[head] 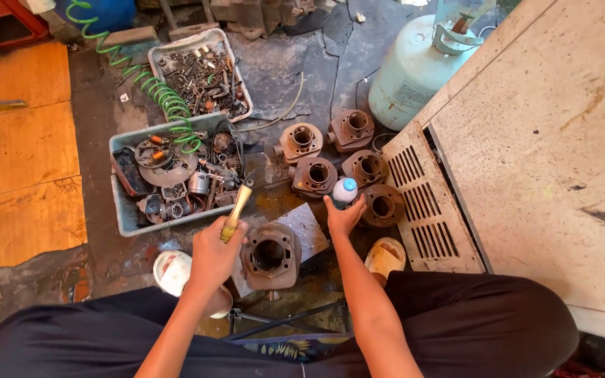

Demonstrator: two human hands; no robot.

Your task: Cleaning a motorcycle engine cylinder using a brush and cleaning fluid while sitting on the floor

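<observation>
While gripped: brush (236, 212), bottle (345, 190).

I see grimy dark concrete floor (99, 140), orange floor tiles (22, 140) at left, stained beige metal cabinet (547, 140) at right, daylight.

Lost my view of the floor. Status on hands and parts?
Left hand holds brush. Right hand grips white bottle. Engine cylinder sits between them, untouched.

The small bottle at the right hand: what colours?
White bottle with a blue cap, head view.
</observation>
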